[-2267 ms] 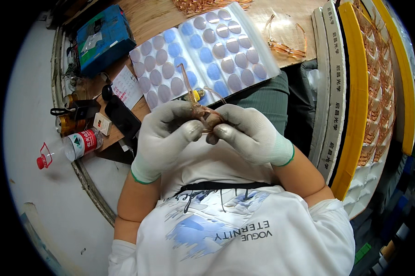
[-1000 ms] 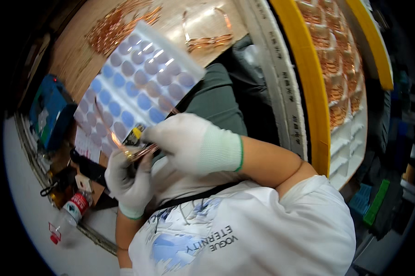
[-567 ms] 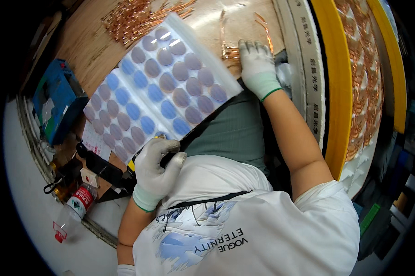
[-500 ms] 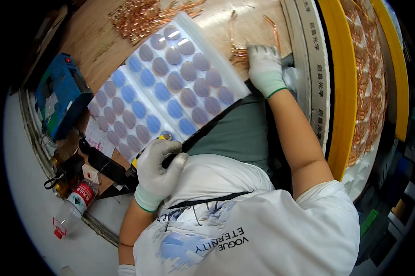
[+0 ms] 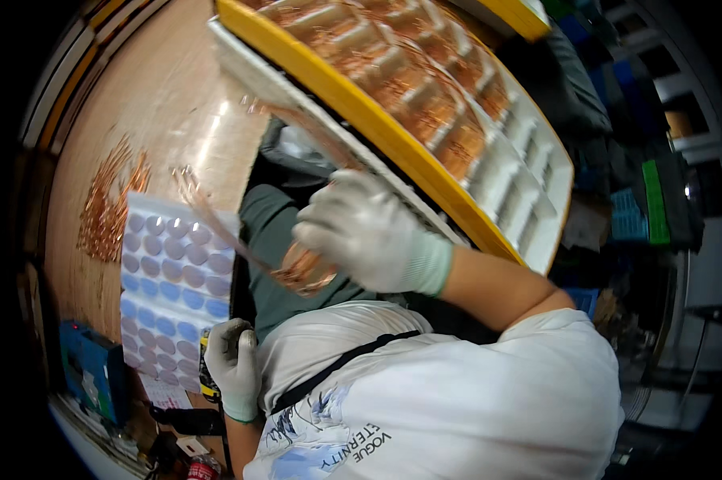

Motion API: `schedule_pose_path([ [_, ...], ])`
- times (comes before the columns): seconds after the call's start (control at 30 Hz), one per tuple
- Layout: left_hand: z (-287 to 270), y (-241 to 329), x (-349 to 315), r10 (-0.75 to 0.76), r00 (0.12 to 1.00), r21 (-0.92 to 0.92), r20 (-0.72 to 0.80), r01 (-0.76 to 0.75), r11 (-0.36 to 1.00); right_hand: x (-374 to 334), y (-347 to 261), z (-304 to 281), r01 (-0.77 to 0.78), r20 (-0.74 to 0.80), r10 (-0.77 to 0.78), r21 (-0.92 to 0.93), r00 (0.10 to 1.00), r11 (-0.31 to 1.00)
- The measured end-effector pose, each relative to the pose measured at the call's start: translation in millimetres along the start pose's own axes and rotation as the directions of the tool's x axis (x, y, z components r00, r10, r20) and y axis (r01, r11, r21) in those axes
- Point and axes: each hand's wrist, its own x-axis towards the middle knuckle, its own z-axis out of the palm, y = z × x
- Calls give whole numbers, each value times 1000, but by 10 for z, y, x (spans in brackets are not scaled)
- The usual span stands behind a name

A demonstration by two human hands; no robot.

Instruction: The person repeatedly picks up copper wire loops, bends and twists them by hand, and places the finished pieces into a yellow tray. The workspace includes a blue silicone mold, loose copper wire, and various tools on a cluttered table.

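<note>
My right hand (image 5: 369,232), in a white glove with a green cuff, is closed on a bundle of thin bent copper pieces (image 5: 305,270). Motion smears the bundle, and its long ends trail toward the table. It hangs over my lap, beside a yellow-edged tray (image 5: 425,156). My gloved left hand (image 5: 237,372) rests at the table's edge with curled fingers. Next to it is a yellow-and-black tool (image 5: 208,360), partly hidden; whether the fingers grip it is unclear. A plastic sheet (image 5: 165,240) with rows of round lilac and blue discs lies beyond that hand.
A heap of copper pieces (image 5: 109,204) lies on the wooden table (image 5: 177,88). The tray's white compartments hold more copper pieces. A blue box-shaped device (image 5: 93,372) stands at the lower left, near a black object (image 5: 189,418) and a red-labelled bottle (image 5: 203,468).
My view has turned to the right. My right hand has come away from the table toward my body, now carrying the copper bundle. My left hand stays by the yellow-and-black tool.
</note>
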Motion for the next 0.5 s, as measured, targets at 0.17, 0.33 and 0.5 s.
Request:
schedule_pose_path([
  [0.17, 381, 207, -30, 45, 988, 117, 147, -63, 991, -1178, 381, -1122, -110, -25, 109, -364, 994, 925],
  [0.33, 622, 156, -83, -1, 985, 46, 175, -7, 999, -2187, 768, -1472, -161, 102, 231, -455, 968, 876],
  [0.5, 746, 334, -84, -52, 961, 141, 272, 13, 990, -2230, 1027, -1432, -133, 168, 213, -393, 963, 910],
])
